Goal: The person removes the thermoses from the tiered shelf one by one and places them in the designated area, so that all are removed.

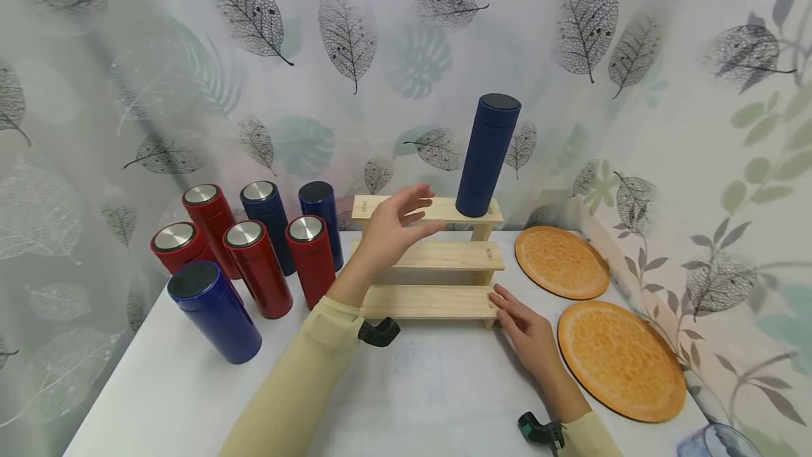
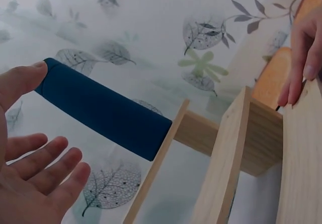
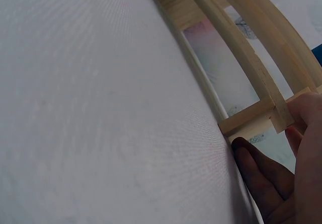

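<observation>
A three-tier wooden rack [image 1: 438,256] stands on the white table. On its top step, near the right end, a navy blue bottle [image 1: 488,154] with a dark lid stands upright. My left hand [image 1: 396,228] hovers over the rack's left part, fingers spread and nothing in its hold. In the left wrist view its thumb overlaps the lid end of the bottle [image 2: 103,108]. My right hand [image 1: 529,333] holds the right end of the rack's lowest step, with its fingers at the step's corner [image 3: 279,118].
To the left stand several red bottles [image 1: 256,270] and blue ones, with a blue bottle [image 1: 216,312] nearest me. Two round orange mats [image 1: 622,362] lie at the right. A clear glass [image 1: 717,443] shows at the lower right corner. A leaf-print curtain [image 1: 393,55] hangs behind.
</observation>
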Tool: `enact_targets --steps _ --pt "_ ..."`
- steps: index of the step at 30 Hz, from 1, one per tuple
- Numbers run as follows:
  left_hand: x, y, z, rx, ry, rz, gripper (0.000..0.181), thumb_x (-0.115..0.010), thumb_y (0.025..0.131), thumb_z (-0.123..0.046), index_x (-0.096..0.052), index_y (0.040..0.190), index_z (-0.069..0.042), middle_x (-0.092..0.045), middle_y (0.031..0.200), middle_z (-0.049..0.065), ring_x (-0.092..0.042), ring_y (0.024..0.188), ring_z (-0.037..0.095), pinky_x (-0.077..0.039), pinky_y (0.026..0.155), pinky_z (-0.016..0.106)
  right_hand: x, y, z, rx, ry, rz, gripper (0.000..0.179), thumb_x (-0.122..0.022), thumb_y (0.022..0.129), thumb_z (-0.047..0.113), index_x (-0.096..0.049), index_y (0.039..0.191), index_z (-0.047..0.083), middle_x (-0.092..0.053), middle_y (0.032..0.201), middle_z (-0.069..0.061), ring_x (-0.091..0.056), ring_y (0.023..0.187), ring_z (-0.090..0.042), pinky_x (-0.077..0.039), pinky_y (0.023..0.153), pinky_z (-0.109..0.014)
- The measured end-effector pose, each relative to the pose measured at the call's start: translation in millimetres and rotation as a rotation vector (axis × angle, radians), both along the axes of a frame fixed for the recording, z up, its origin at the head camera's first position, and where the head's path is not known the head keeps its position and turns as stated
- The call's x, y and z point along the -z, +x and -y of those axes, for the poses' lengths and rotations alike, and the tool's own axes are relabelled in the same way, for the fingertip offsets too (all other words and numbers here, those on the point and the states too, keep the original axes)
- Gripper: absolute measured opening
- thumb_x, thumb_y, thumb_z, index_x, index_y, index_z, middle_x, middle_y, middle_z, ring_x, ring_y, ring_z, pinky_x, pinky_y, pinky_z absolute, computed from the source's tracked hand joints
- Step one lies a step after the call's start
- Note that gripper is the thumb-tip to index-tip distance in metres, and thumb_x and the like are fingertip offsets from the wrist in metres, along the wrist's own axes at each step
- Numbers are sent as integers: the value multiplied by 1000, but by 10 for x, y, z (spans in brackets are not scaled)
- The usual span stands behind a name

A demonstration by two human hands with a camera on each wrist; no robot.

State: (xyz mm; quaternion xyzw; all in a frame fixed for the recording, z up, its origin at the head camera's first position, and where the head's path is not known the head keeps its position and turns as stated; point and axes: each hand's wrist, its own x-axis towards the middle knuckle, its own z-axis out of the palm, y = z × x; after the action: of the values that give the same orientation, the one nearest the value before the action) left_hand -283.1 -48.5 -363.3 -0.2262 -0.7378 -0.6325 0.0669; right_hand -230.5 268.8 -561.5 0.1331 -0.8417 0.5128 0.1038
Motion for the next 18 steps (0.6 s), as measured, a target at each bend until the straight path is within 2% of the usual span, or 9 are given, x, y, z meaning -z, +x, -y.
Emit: enact_targets --steps 11,15,18 --pt "-68 -249 -154 -6 26 8 72 -84 99 -22 -50 161 -9 -63 149 7 -61 137 21 -50 116 41 1 8 -6 6 7 -3 35 -66 112 21 -71 146 17 -56 160 1 -50 149 -24 -43 105 -8" --pt "-128 -343 -199 -24 30 4 72 -84 99 -21 -50 161 -7 -62 150 13 -61 137 26 -49 117 42 4 9 -6 3 -2 1 36 -66 112 20 -71 147 18 -55 161 2 -49 149 -24 -43 105 -8" --pt "-190 -398 -224 -34 20 10 73 -84 99 -21 -48 162 -6 -62 151 15 -60 138 28 -50 116 39 2 6 -4 -1 -12 4 35 -66 111 21 -71 147 19 -55 161 4 -49 150 -23 -43 106 -9"
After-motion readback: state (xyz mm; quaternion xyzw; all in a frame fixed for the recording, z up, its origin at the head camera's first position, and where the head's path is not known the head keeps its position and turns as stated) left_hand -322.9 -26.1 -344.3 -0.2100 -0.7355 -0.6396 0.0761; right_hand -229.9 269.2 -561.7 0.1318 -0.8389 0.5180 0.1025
